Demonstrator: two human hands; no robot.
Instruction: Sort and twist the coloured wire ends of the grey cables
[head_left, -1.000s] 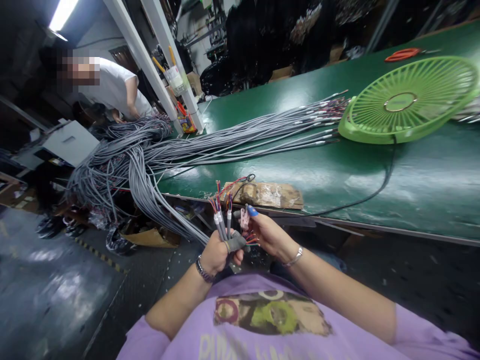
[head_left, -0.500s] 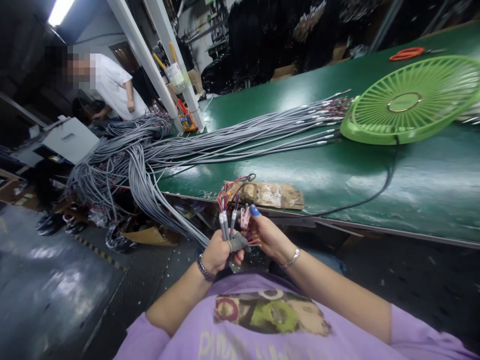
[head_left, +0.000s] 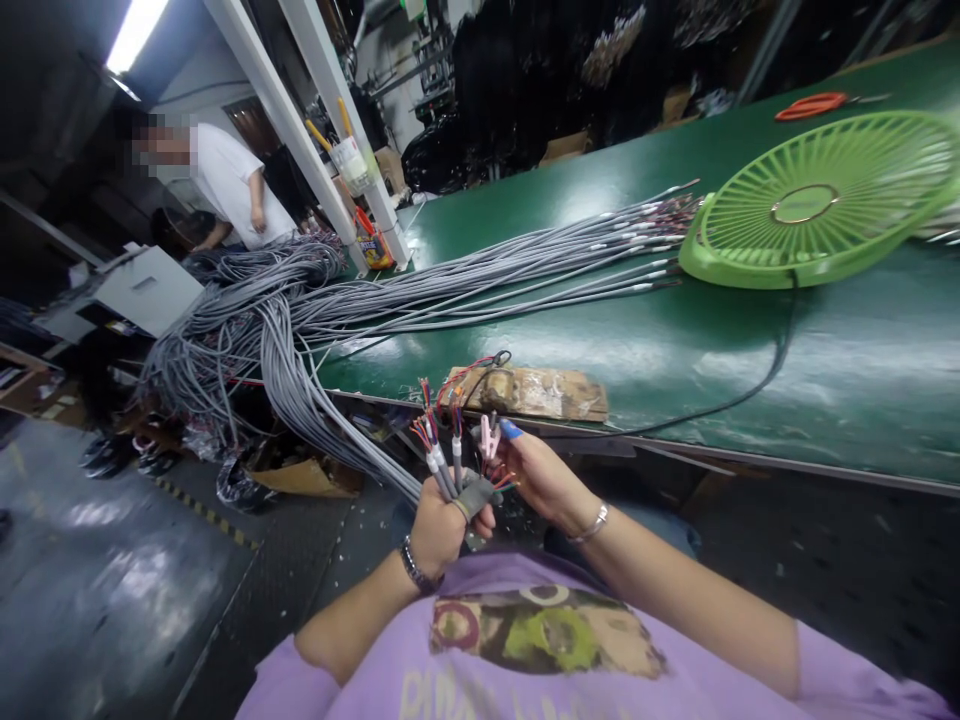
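My left hand [head_left: 442,520], with a grey cover on the thumb, is closed round several grey cables [head_left: 444,478]. Their stripped ends fan out upward in thin coloured wires [head_left: 426,430]. A few orange and green wires [head_left: 504,482] stick out sideways past the grey thumb cover, in front of my right hand. My right hand [head_left: 544,480], a blue cover on one fingertip, has its fingers drawn together beside a small pink clip [head_left: 489,437]. What lies between those fingers is hidden. Behind the clip, a worn wooden block [head_left: 551,393] lies at the bench edge.
A long bundle of grey cables [head_left: 480,265] runs along the green bench [head_left: 600,335] and heaps up at its left end. A green fan [head_left: 825,200] lies at the right, with orange-handled scissors [head_left: 811,106] behind it. A co-worker [head_left: 238,185] stands at the far left.
The cable ends in my left hand have tilted left, and their coloured wires spread more widely. My right hand stays almost in place beside the pink clip.
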